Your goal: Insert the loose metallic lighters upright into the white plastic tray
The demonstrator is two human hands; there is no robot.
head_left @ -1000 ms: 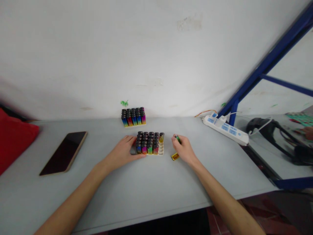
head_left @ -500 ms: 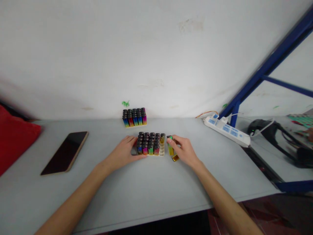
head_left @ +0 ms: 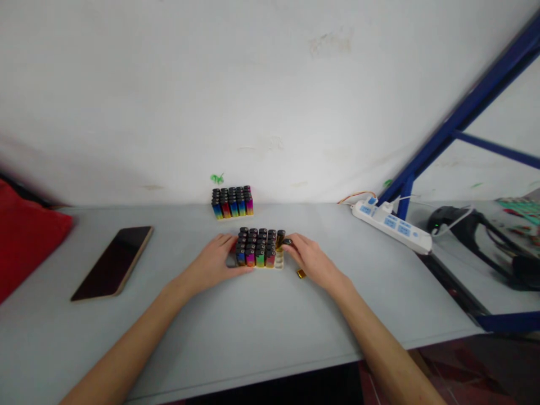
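A pale tray (head_left: 279,265) of upright lighters (head_left: 260,256) stands on the table, its rows packed except for open slots at the right front. My left hand (head_left: 216,259) braces the tray's left end, thumb along the front and fingers curled behind. Pinched in my right hand (head_left: 311,259) is a black-topped lighter (head_left: 287,242), tilted over the right column; its lower part is mostly hidden. Behind it, another lighter (head_left: 280,233) is in that column. One gold lighter (head_left: 301,274) lies beneath my right hand, partly covered.
A second block of lighters (head_left: 232,203) stands near the wall. To the left are a phone (head_left: 113,263) and red cloth (head_left: 29,242). A power strip (head_left: 392,225), a blue metal frame (head_left: 439,138) and a black strapped device (head_left: 485,242) are on the right.
My right hand has brought the lighter left from beside the tray to above its right column, tilting it. My left hand has stayed at the tray's left end.
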